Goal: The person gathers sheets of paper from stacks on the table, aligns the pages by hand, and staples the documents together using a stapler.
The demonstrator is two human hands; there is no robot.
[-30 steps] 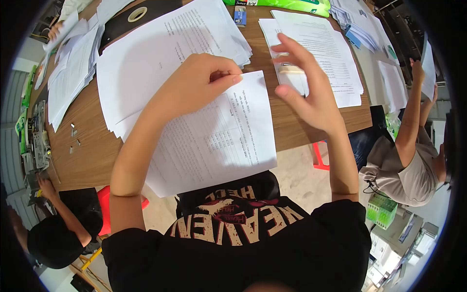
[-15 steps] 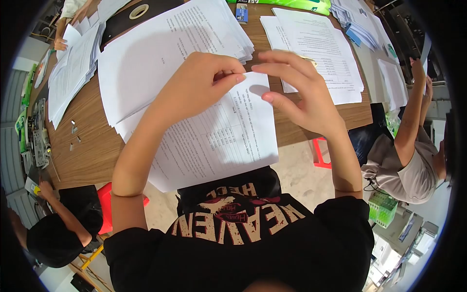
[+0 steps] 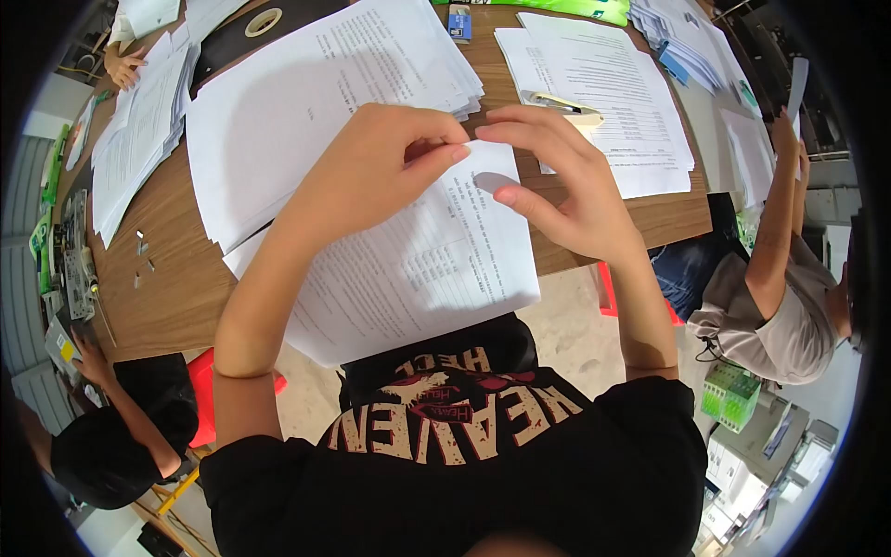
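Left hand pinches a corner of a printed sheet

In the head view, the black shirt [image 3: 445, 501] carries the big pale word HEAVEN, upside down from this side. Print on the printed sheet [image 3: 418, 269] is too small to read surely; its lines run sideways, with the heading along the right edge. The blue box [image 3: 459, 24] and the green packaging [image 3: 585, 9] bear marks that cannot be made out.

The sheet's top points right, and its long axis slants from lower left to upper right. It lies at the near edge of the worktop [image 3: 176, 306], partly overhanging, beside a larger paper stack [image 3: 269, 139].

The left hand [image 3: 394, 167] has thumb and fingers pinching the sheet's far right corner. The right hand [image 3: 571, 181] has its fingers spread in a loose curve by that corner; whether they touch it cannot be told. Beyond it, a cream stapler [image 3: 577, 113] lies on another stack [image 3: 640, 121].
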